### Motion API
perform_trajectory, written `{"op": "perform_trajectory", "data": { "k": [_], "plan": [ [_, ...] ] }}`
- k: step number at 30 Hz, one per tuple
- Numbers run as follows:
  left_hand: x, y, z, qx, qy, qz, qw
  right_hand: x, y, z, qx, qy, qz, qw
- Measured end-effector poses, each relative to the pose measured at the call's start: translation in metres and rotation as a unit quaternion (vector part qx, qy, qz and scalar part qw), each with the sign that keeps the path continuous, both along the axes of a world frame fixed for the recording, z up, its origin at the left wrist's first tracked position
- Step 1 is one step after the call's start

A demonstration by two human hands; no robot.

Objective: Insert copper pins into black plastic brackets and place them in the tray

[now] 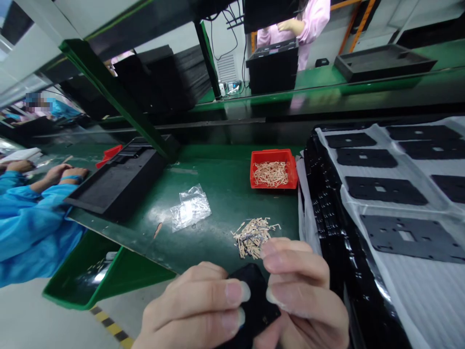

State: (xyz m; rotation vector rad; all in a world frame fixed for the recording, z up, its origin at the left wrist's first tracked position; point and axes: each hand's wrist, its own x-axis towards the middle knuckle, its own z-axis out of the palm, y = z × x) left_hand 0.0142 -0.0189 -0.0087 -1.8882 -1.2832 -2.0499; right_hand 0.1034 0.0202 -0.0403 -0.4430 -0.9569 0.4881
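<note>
Head view, person's own hands at the near edge of a green desk

Left hand: fingers closed on the edge of a black rectangular pad

Right hand: fingers closed on the opposite edge of the same pad, so the gap between the two hands stays narrow

Black rectangular pad: tilted, pinched between both hands just above the desk's near edge, partly hidden by the fingers

Just beyond the hands: a loose heap of small tan strips on the desk

Farther on: a red plastic bin filled with similar strips; a clear plastic bag lying flat

To the right: black perforated sheets on white film

To the left: a black foam tray; a co-worker's blue sleeve beside it
</note>
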Motion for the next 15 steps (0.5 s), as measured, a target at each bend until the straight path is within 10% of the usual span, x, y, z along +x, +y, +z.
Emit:
{"op": "perform_trajectory", "data": {
  "k": [15],
  "plan": [
    [-0.018, 0.006, 0.016, -0.074, 0.058, -0.115, 0.989, 0.008, -0.012, -0.005, -0.051, -0.136, 0.000, 0.989]
  ]
}}
